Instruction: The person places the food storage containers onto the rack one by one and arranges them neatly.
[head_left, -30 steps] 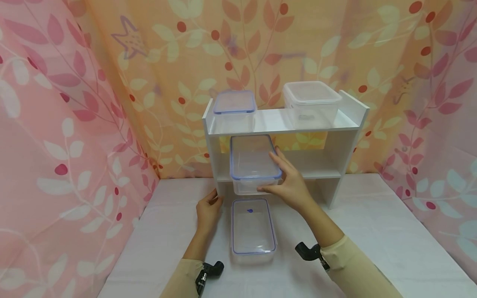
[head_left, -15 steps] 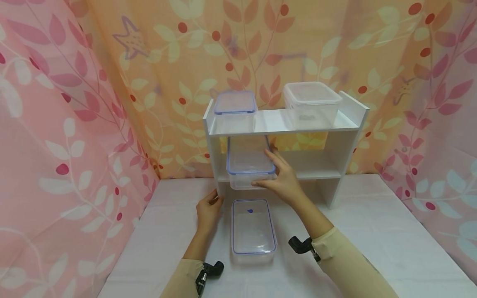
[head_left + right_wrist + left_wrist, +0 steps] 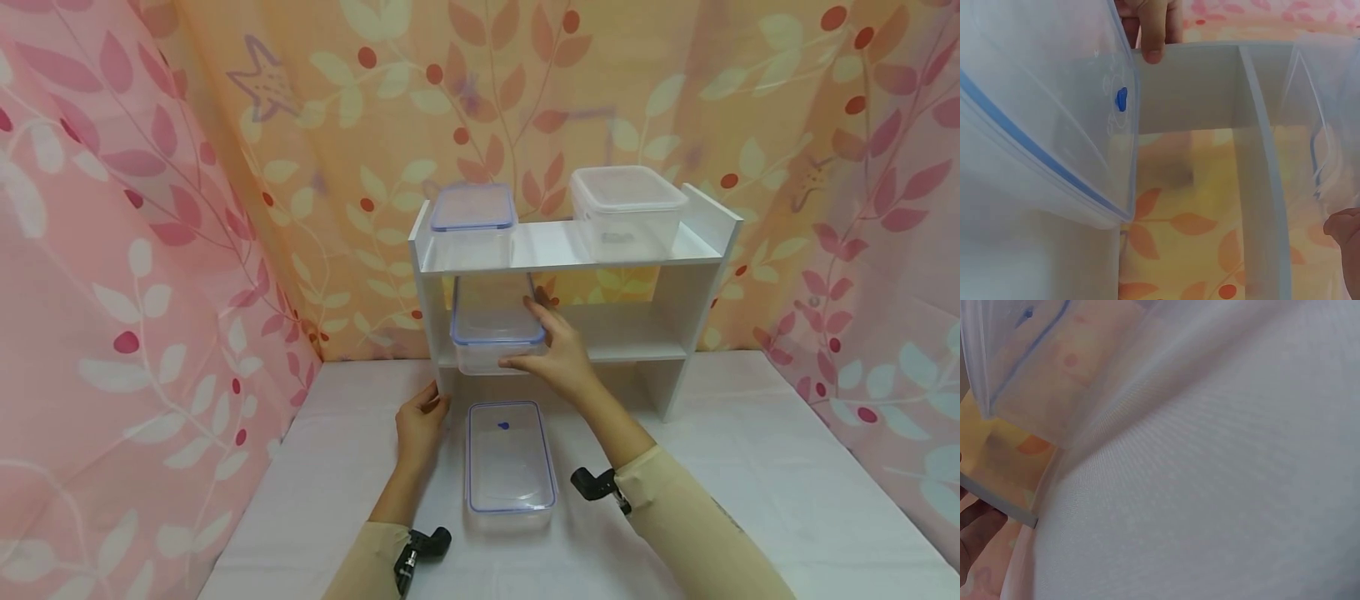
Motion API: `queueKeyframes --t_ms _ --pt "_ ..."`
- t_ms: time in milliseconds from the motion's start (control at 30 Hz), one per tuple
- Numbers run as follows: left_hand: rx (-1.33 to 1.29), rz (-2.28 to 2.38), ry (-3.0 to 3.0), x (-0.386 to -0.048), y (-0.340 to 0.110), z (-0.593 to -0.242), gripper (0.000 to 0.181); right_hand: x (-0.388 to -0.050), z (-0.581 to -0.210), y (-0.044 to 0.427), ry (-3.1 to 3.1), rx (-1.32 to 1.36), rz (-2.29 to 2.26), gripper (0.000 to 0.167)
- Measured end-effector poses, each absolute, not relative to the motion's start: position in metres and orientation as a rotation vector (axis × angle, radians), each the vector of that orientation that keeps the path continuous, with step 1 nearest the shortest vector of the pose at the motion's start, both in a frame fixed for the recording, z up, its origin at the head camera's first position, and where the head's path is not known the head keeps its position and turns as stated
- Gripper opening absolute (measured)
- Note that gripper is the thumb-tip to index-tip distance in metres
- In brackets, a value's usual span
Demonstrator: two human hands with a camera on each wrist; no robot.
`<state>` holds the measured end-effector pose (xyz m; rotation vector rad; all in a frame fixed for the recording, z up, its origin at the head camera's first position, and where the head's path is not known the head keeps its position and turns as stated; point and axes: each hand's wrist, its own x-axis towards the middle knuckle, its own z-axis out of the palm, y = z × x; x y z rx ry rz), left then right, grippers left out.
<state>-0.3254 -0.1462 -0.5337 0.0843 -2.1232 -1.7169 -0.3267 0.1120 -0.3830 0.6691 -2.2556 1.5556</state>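
My right hand (image 3: pixel 558 354) holds a clear lidded food container (image 3: pixel 495 321) with a blue seal, thumb at its front and fingers along its right side. This container is partly inside the middle level of a white shelf unit (image 3: pixel 637 329), at the left. My left hand (image 3: pixel 422 425) pinches the lower front edge of the unit's left panel; its fingertip (image 3: pixel 1154 53) overlaps that edge in the right wrist view. A second blue-sealed container (image 3: pixel 510 458) rests on the table in front. The left wrist view shows left-hand fingers (image 3: pixel 982 531) at the panel edge.
On the unit's top level stand a blue-rimmed container (image 3: pixel 472 225) at left and a taller white-lidded one (image 3: pixel 630 212) at right. A white cloth covers the table (image 3: pixel 322 517). Patterned curtains (image 3: pixel 360 108) hang behind and at both sides.
My right hand has moved the held container left and farther into the shelf's middle level. The left hand and the container on the table have stayed in place.
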Motion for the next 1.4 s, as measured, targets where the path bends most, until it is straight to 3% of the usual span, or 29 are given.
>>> queueKeyframes --t_ms 1400 --pt "0.089 -1.735 -2.125 -0.324 -0.146 -0.533 0.038 -0.359 -0.401 0.092 -2.281 0.689 1.493 0.106"
